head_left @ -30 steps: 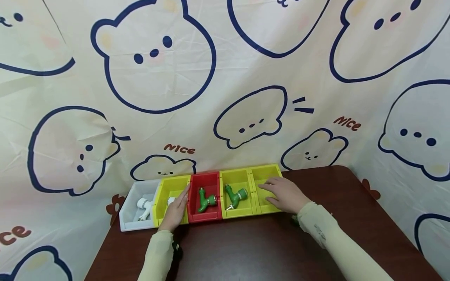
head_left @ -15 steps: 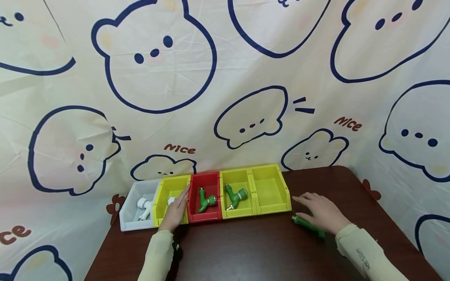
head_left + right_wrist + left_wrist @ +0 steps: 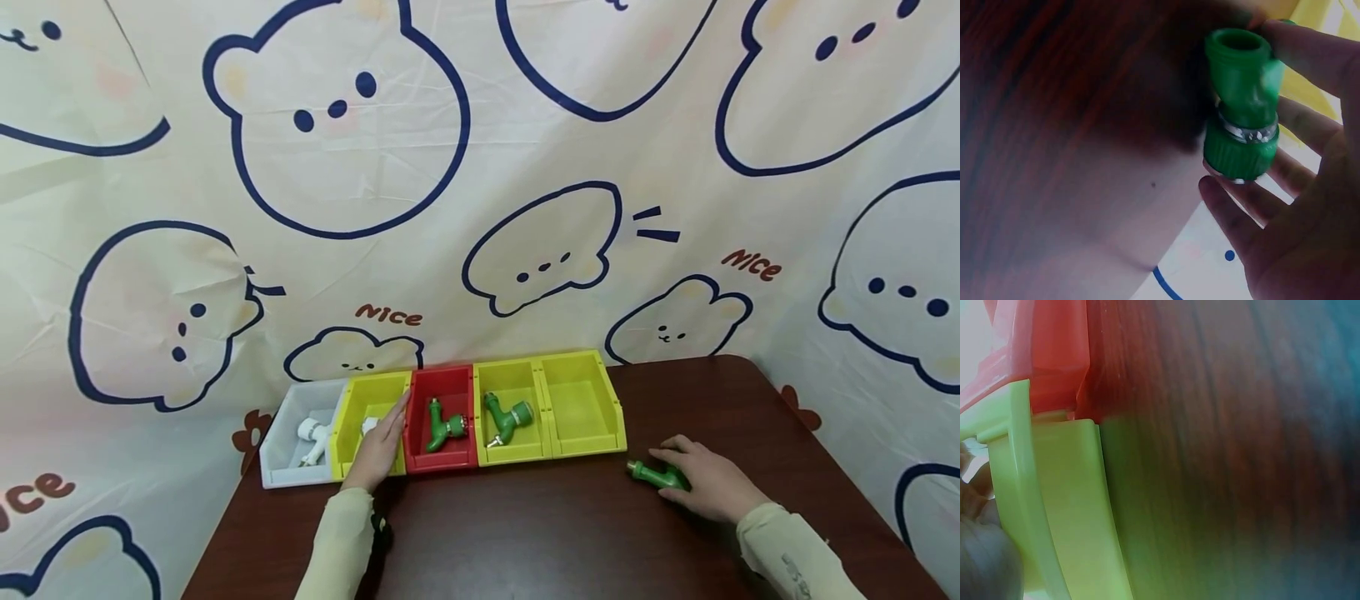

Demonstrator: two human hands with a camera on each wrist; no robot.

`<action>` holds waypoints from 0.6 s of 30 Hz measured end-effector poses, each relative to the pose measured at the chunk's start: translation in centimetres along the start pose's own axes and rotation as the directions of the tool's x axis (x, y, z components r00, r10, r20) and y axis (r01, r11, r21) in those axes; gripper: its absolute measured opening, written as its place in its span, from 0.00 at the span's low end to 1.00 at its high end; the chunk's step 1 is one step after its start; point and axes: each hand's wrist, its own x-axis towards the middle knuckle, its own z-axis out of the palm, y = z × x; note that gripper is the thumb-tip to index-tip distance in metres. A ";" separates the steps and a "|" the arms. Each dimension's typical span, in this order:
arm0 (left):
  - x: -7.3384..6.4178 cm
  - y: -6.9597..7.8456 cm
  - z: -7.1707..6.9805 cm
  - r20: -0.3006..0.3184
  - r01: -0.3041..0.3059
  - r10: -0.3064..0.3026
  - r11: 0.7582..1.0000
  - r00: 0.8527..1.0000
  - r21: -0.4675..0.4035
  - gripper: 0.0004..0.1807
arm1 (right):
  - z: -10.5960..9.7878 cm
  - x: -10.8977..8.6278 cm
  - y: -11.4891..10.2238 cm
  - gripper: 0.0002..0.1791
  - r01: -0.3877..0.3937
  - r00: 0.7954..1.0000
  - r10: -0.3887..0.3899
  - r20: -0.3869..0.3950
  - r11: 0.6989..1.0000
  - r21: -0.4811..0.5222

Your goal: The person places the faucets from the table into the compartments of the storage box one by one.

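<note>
Toward the table's right side, my right hand [image 3: 708,479] has its thumb and fingers round a green plastic faucet [image 3: 657,475]. In the right wrist view the faucet [image 3: 1244,106] lies between the thumb above and the fingers below, its round opening and ribbed collar showing. My left hand [image 3: 377,448] rests with extended fingers over the left yellow bin [image 3: 348,417], along its side by the red bin [image 3: 442,464]. Part of a white piece [image 3: 369,425] shows in that yellow bin beside the hand. The left wrist view shows the yellow bin's front wall [image 3: 1075,506] and part of the hand.
Bins stand in a row against a cartoon-print cloth [image 3: 540,167]. A white faucet [image 3: 315,437] lies in the white bin [image 3: 296,477]. Green faucets lie in the red bin and the middle yellow bin [image 3: 517,456]. The rightmost yellow bin [image 3: 581,400] ends the row on the dark table [image 3: 525,533].
My right hand has moved from the rightmost yellow bin rightward and down to the green faucet on the table, closing round it. The left hand stays in place; the head view shifts slightly.
</note>
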 end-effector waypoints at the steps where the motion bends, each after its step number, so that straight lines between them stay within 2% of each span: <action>1: 0.0 0.0 0.0 -0.001 0.000 0.000 1.000 1.000 -0.004 0.30 | 0.1 0.0 0.0 0.33 0.002 1.000 -0.002 0.000 1.000 0.001; 18: 0.0 0.0 0.0 -0.009 -0.012 0.012 1.000 1.000 0.007 0.30 | 0.2 0.2 0.0 0.29 0.018 1.000 -0.019 -0.006 0.999 -0.026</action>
